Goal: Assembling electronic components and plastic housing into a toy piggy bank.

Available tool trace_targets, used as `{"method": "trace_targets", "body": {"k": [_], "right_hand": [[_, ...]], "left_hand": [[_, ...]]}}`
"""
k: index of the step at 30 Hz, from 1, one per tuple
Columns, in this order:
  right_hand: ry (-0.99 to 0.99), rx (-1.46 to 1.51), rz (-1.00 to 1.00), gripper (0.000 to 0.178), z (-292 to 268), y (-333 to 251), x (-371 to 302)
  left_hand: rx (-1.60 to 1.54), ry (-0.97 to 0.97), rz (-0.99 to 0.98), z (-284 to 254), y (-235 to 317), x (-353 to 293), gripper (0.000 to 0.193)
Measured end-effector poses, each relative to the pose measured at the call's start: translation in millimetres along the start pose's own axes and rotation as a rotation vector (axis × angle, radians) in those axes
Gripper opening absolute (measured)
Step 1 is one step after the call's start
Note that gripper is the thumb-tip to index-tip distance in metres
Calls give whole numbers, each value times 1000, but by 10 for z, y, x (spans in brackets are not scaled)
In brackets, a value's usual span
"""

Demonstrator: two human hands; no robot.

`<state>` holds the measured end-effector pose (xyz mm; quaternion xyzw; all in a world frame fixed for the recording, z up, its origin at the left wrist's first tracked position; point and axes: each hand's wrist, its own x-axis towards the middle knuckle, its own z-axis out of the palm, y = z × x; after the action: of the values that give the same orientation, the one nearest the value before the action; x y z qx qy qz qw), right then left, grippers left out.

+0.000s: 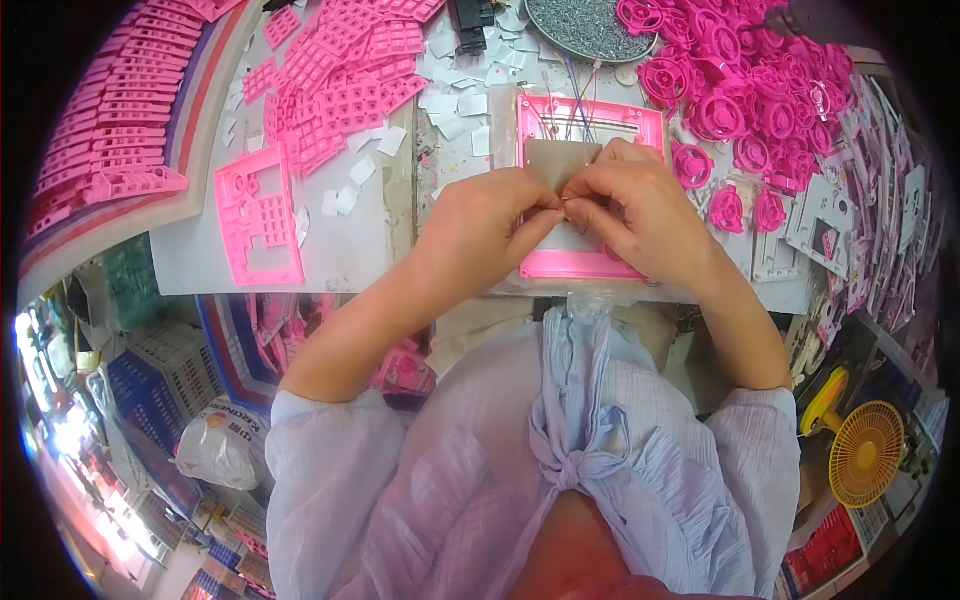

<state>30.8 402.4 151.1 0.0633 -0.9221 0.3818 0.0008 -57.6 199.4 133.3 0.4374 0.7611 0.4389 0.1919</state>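
Pink frame [580, 264], hands [487, 222] pinched above, wht bag [222, 462] w/ lettering

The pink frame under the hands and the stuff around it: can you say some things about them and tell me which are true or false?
1. The left hand and right hand meet over the pink frame. True.
2. The yellow fan is at the upper left of the picture. False: the yellow fan is at the lower right.
3. A second pink frame lies to the left of the hands. True.
4. The round pink parts are heaped left of the hands. False: the round pink parts are heaped to the right.
5. The person's sleeves are bright red. False: the sleeves are pale blue.
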Motion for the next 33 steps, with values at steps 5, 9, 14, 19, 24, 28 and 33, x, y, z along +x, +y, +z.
{"method": "trace_targets", "body": {"k": [5,9,14,19,24,28,33], "right_hand": [[48,-71,-19,11,14,-22,-42],[52,-86,-14,11,20,-48,-46],[46,5,55,12,-3,-46,-46],[47,60,69,13,-10,-11,-46],[63,63,37,9,-13,-1,-47],[74,72,13,7,0,28,-48],[63,72,36,8,-1,23,-49]], "left_hand": [[83,92,93,127,-17,-23,10],[93,150,88,197,-37,-40,11],[-79,50,-58,-13,41,-49,13],[-61,108,2,65,3,-35,12],[-71,82,-20,40,33,-31,11],[-77,88,-23,38,41,-33,11],[-77,74,-34,33,47,-42,11]]}}
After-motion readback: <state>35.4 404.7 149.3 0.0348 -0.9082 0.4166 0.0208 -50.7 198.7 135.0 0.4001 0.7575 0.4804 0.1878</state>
